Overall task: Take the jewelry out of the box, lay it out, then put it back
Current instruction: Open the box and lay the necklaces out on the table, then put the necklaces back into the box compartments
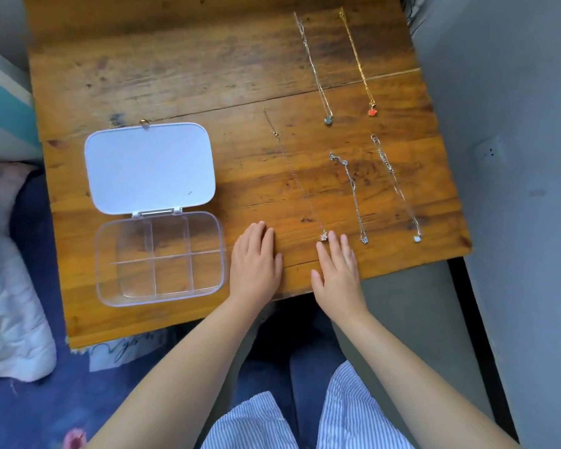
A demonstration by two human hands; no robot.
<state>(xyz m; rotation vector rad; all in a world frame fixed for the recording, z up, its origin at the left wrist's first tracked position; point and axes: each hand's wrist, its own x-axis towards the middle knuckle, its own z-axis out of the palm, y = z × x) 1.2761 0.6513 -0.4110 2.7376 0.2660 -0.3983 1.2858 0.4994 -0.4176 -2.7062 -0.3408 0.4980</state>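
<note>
Five chains are laid out lengthwise on the wooden surface (175, 76) beside an opened, emptied clear box (159, 259).

The box is set at the left, its white lid (149, 166) folded flat away from the person, its long axis across the surface. The chains are laid roughly parallel, long axes running away from the person and leaning left at the far end, pendants nearest: a silver necklace (313, 66) and a gold necklace (357, 59) in the far row, a long thin chain (293, 173), a short silver chain (352, 196) and a pale chain (397, 186) in the near row. Bare wood is left between box and chains and across the far left. The left hand (256, 264) is rested flat near the near edge, its grip open and empty; the right hand (337, 270) likewise, fingertips just beside the long chain's pink pendant (323, 236).
</note>
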